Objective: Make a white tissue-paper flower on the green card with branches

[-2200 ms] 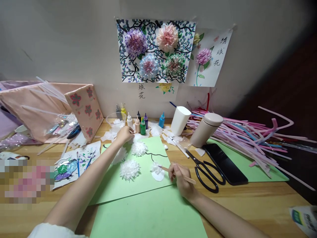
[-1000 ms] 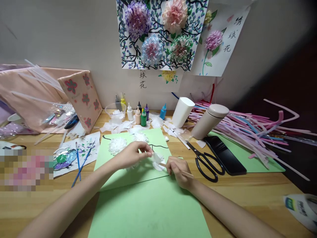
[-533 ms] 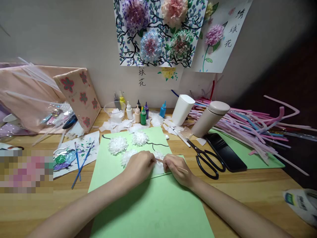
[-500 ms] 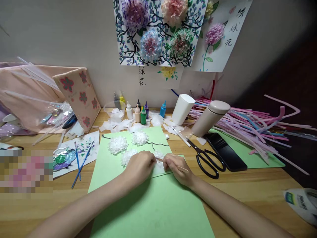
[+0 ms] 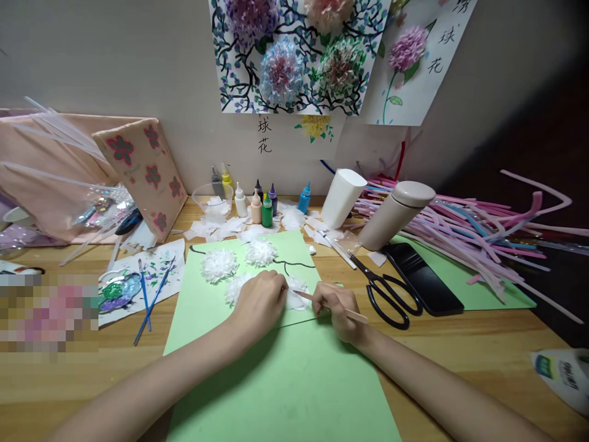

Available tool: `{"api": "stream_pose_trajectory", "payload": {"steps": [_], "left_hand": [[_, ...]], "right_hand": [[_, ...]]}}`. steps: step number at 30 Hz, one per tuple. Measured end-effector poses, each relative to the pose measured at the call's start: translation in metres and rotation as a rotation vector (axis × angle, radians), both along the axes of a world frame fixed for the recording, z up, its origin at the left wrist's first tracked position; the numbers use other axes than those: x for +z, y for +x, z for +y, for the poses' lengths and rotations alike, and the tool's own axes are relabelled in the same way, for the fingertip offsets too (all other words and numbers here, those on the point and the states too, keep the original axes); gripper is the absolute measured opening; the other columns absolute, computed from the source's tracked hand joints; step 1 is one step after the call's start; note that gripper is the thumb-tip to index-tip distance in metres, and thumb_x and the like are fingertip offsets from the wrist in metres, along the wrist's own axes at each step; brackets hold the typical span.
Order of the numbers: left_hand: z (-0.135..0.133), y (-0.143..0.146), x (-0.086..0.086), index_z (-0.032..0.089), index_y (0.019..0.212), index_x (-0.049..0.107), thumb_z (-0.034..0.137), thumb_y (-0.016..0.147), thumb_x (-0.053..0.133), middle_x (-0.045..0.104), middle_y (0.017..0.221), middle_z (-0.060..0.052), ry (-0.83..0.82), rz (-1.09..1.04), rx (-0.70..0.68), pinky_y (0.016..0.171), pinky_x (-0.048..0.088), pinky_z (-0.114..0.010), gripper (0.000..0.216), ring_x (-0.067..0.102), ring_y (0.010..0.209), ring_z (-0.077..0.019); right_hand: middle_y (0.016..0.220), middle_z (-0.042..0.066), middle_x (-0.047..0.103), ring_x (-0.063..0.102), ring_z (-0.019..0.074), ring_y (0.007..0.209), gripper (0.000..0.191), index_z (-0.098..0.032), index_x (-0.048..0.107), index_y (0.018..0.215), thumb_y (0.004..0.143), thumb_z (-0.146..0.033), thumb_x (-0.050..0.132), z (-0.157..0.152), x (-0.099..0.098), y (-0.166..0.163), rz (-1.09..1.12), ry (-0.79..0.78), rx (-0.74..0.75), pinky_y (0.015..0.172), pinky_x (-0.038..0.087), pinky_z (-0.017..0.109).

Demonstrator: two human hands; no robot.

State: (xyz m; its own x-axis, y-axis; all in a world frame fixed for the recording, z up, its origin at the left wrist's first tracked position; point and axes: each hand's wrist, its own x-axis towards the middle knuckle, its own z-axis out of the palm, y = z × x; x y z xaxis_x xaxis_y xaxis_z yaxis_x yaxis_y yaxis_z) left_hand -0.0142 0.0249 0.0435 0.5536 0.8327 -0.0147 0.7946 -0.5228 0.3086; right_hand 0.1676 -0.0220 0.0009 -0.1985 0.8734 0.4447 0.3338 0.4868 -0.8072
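Observation:
My right hand (image 5: 338, 307) grips a thin wooden stick (image 5: 356, 316), its dark tip pointing left to a piece of white tissue paper (image 5: 297, 301). My left hand (image 5: 260, 298) is closed, with its fingertips pinched at the left edge of that paper; the exact grip is partly hidden. Both hands rest over a light green sheet (image 5: 184, 313). Fluffy white paper flowers (image 5: 219, 266) are on it, one partly covered by my left hand. Dark curved lines (image 5: 297, 264) run across the upper part of the sheet.
Black-handled scissors (image 5: 386, 291) and a phone (image 5: 426, 279) lie at the right. Behind are paint bottles (image 5: 267, 212), paper scraps (image 5: 207, 230), a white container (image 5: 343, 199) and a tumbler (image 5: 396, 215). Paintbrushes (image 5: 154, 301) lie left; pipe cleaners (image 5: 464, 239) pile up right.
My right hand has shifted slightly right, drawing the stick away from my left fingertips. More of the white paper shows between the hands. The view has tilted slightly.

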Motion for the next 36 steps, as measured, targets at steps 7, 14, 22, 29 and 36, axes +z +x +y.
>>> {"api": "stream_pose_trajectory", "payload": {"steps": [7,14,22,29,36], "left_hand": [[-0.0008,0.0039,-0.0036,0.017,0.083,0.059,0.017,0.088,0.037,0.062,0.083,-0.005,0.065,0.051,-0.002,0.06,0.035,-0.028,0.022,0.056,0.078,-0.0188],[-0.0009,0.0033,-0.0049,0.017,0.084,0.058,0.017,0.089,0.038,0.06,0.082,-0.005,0.114,0.082,-0.01,0.06,0.035,-0.03,0.021,0.055,0.077,-0.0191],[-0.0043,0.0045,-0.0032,0.017,0.085,0.058,0.015,0.09,0.036,0.06,0.082,-0.005,0.106,0.123,-0.018,0.061,0.036,-0.03,0.022,0.054,0.077,-0.0194],[-0.0059,0.0033,0.0001,0.016,0.092,0.058,0.014,0.087,0.037,0.061,0.084,-0.007,0.047,0.158,0.006,0.063,0.038,-0.031,0.022,0.055,0.08,-0.0209],[-0.0051,-0.0004,-0.0013,0.016,0.09,0.058,0.016,0.09,0.033,0.061,0.086,-0.008,0.05,0.154,0.005,0.062,0.038,-0.03,0.024,0.056,0.079,-0.0217]], "right_hand": [[0.055,0.0,0.046,0.043,0.0135,0.053,0.05,-0.02,0.045,0.061,0.098,-0.039,0.017,-0.0011,0.001,-0.0008,-0.041,0.071,0.071,0.055,0.034,0.027],[0.056,-0.001,0.046,0.045,0.0131,0.054,0.044,-0.02,0.044,0.064,0.098,-0.034,0.021,0.0024,0.0026,-0.0036,-0.102,0.023,0.045,0.057,0.036,0.027],[0.056,0.0,0.047,0.046,0.0136,0.055,0.043,-0.02,0.044,0.064,0.099,-0.034,0.022,0.0037,0.0061,-0.0053,-0.123,-0.012,0.024,0.058,0.037,0.027],[0.057,-0.001,0.046,0.046,0.0131,0.055,0.044,-0.02,0.045,0.063,0.099,-0.034,0.023,0.0039,0.0038,-0.0053,-0.125,-0.03,0.016,0.058,0.036,0.026],[0.057,0.0,0.048,0.047,0.0137,0.055,0.045,-0.02,0.047,0.064,0.098,-0.036,0.023,0.004,0.0026,-0.0052,-0.087,-0.084,0.004,0.057,0.037,0.027]]}}
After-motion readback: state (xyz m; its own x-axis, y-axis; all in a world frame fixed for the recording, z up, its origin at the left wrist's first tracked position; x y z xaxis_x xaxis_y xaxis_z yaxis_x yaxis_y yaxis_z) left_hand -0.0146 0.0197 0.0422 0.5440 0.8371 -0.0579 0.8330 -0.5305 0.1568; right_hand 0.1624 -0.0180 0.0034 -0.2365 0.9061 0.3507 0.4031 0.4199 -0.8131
